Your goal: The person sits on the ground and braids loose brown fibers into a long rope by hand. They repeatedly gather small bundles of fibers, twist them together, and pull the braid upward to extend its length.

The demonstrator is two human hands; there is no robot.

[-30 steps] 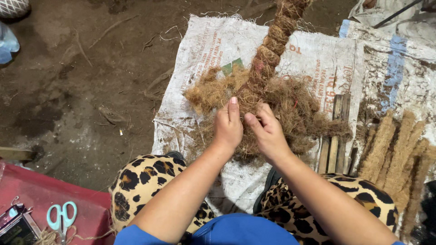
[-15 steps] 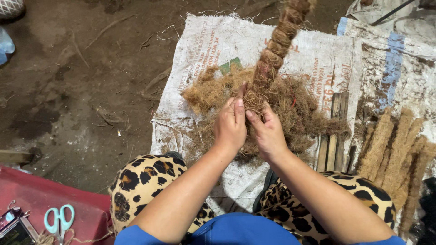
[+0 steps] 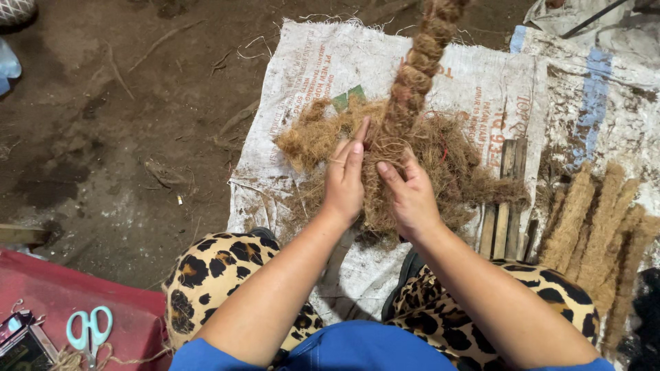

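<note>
A thick braid of brown coconut fibre [image 3: 417, 69] runs from the top of the view down to my hands. My left hand [image 3: 346, 180] and my right hand [image 3: 407, 194] grip the loose strands at the braid's lower end, fingers pinched into the fibre. A heap of loose brown fibre [image 3: 454, 159] spreads under and around both hands on a white woven sack [image 3: 316, 69]. My knees in leopard-print cloth [image 3: 213, 275] frame the bottom of the view.
Bare dirt floor [image 3: 117, 137] lies to the left. Finished fibre rolls [image 3: 598, 227] and wooden slats [image 3: 505, 199] lie at right on another sack. A red mat [image 3: 137, 323] at bottom left holds teal scissors [image 3: 88, 330] and a small dark device [image 3: 20, 343].
Both hands have shifted slightly up the braid's end and re-gripped the strands; the left index finger now points upward along the braid.
</note>
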